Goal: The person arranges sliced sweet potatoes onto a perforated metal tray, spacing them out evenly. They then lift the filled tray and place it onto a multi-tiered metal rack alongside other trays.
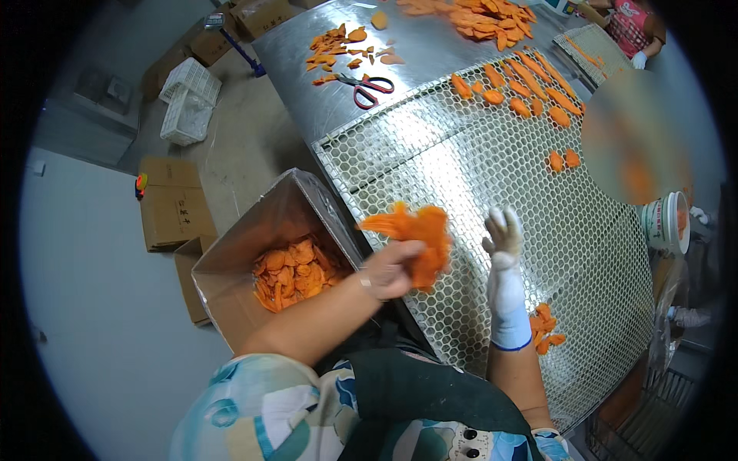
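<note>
My bare left hand (392, 271) grips a bunch of orange dried sweet potato slices (429, 248) above the near-left part of a honeycomb mesh tray (553, 219). The bunch is blurred. Over the middle of that tray is my right hand (506, 245), in a white glove, its fingers apart and nothing in it. Beside my right wrist, a small heap of slices (543, 328) lies on the mesh. Below and left of my left hand stands an open cardboard box (230, 276) with a plastic liner and a pile of slices (297, 271) inside.
Red-handled scissors (369, 89) and slice scraps (331, 49) lie on the steel table (288, 63). Separate slices (519, 86) dot the tray's far end; a large pile (490, 20) is beyond. A white bucket (663, 222) stands right. Another person (631, 29) works at the far right.
</note>
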Demonstrator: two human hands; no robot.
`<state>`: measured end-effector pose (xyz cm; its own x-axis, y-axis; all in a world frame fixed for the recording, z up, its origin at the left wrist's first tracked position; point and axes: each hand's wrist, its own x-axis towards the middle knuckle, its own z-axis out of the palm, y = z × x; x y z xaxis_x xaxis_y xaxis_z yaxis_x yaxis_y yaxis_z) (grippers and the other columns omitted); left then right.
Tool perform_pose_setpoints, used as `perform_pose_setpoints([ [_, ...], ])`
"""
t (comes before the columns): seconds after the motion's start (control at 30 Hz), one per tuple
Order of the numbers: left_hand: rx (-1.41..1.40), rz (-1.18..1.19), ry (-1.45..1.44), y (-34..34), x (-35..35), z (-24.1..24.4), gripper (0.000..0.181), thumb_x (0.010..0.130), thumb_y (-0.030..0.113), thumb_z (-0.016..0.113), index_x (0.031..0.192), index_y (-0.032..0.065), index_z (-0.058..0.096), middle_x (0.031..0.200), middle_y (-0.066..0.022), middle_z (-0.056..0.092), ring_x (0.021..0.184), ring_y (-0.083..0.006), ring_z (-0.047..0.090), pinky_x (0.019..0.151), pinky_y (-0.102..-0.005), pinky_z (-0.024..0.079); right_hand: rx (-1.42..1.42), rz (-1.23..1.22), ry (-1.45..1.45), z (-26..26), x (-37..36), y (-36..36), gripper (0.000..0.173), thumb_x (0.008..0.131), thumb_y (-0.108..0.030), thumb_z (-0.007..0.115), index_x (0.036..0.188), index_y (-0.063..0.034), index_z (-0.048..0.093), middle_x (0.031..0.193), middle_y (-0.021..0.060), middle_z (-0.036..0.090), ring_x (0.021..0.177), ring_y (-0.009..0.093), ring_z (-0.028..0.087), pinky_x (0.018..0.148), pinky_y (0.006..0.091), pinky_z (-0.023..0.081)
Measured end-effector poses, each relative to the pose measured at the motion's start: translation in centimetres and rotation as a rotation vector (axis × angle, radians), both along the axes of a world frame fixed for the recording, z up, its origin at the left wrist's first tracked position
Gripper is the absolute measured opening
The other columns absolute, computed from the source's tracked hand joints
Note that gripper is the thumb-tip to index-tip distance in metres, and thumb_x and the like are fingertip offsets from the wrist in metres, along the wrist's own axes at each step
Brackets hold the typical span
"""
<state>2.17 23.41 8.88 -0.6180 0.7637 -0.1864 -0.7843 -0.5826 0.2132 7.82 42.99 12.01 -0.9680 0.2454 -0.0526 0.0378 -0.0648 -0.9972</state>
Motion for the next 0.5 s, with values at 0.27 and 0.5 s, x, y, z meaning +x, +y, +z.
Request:
perform_pose_setpoints([
  [0.27,-1.138,0.728,0.253,-23.5,-1.4,-1.0,0.045,0.092,0.035,0.062,0.117,-0.0008,0.055,0.105,-0.0110,0.065,0.081,-0.0190,0.066,0.069,-0.0305,0.054,-0.185,-0.498,-0.235,-1.7,0.8,7.6,0.022,0.094,-0.013,0.057,0.114,-0.0071,0.060,0.107,0.0040,0.061,0.095,0.012,0.058,0.079,0.0228,0.048],
  [0.5,-1.757,0.343,0.526,-33.0,-0.7,-15.8,0.072,0.082,0.019,0.071,0.145,0.0121,0.037,0.136,-0.0159,0.051,0.129,-0.0286,0.046,0.106,-0.0341,0.036,-0.149,-0.528,-0.267,-3.6,2.6,8.5,0.022,0.095,-0.017,0.056,0.115,-0.0085,0.059,0.109,0.0053,0.061,0.093,0.016,0.059,0.081,0.0288,0.048],
])
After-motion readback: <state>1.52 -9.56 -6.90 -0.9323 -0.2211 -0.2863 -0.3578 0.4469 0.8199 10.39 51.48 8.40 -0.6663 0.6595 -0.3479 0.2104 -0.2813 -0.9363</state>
